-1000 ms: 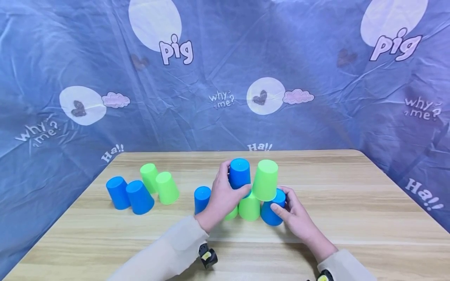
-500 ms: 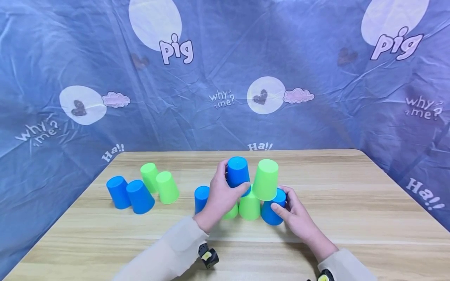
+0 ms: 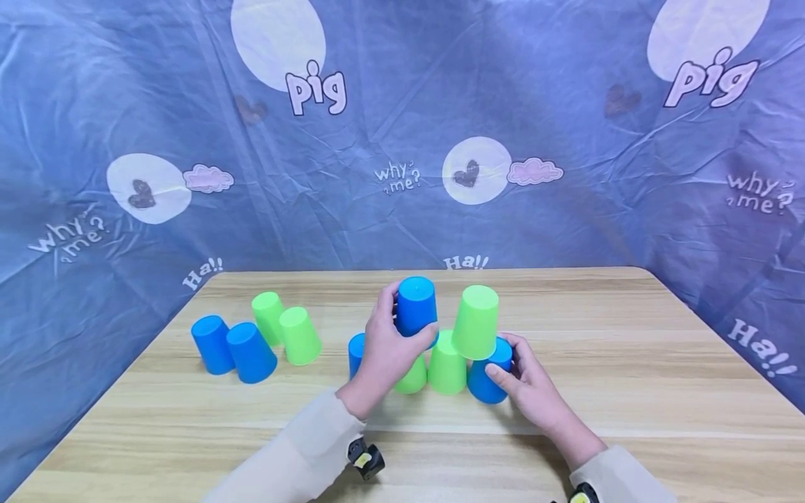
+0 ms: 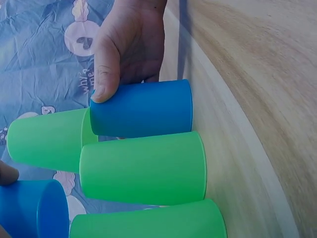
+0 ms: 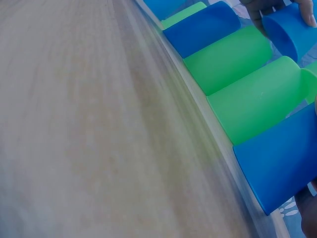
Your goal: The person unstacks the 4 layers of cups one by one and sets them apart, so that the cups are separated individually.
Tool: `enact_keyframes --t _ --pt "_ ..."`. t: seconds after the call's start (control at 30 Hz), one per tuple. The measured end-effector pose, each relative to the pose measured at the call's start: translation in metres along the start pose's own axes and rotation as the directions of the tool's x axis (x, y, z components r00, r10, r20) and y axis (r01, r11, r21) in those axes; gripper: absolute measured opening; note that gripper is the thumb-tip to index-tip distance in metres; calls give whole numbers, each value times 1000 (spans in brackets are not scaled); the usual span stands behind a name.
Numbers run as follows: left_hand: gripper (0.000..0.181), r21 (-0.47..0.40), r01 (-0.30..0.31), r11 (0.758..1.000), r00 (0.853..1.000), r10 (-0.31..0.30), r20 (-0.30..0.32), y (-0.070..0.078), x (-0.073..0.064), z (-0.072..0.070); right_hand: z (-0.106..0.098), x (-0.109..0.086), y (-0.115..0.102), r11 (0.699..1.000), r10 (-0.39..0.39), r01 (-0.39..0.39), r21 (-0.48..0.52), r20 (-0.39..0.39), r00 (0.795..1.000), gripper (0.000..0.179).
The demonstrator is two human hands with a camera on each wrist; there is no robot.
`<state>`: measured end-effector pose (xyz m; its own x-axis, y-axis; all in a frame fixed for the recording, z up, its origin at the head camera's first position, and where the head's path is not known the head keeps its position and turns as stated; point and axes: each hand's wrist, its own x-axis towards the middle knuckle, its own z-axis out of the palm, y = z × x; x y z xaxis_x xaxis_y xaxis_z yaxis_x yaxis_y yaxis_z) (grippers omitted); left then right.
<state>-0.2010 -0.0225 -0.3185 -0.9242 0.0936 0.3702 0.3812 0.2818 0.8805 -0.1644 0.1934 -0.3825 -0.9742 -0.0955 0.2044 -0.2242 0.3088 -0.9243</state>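
Note:
In the head view, my left hand [image 3: 388,349] grips an upside-down blue cup [image 3: 416,307], thumb on its near side, lifted above a row of cups. A green cup [image 3: 476,321] rests upside down on the row, bridging a green cup [image 3: 447,363] and the right-end blue cup [image 3: 487,384]. My right hand [image 3: 534,388] holds that end cup, fingers behind and thumb in front. Another green cup [image 3: 411,379] and a blue cup [image 3: 356,353] continue the row leftward, partly hidden by my left hand. The left wrist view shows the lifted blue cup [image 4: 25,210] apart from the upper green cup [image 4: 49,139].
At the table's left stand two blue cups [image 3: 251,353] and two green cups [image 3: 300,337], all upside down. The wooden table [image 3: 629,363] ends at a blue printed cloth [image 3: 402,230] behind it.
My left hand has moved left and slightly up with the blue cup, widening the gap to the upper green cup. My right hand stays on the end cup.

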Motion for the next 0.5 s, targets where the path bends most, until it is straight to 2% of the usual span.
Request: enact_keyframes --t 0.3,0.5 --pt "62 87 -80 993 995 85 -53 -4 -3 -13 -1 -1 1 1000 -3 3 -6 -2 1000 47" --pt "60 103 -103 989 989 113 -96 -8 -6 -26 0 0 1 1000 -8 8 -3 1 1000 47"
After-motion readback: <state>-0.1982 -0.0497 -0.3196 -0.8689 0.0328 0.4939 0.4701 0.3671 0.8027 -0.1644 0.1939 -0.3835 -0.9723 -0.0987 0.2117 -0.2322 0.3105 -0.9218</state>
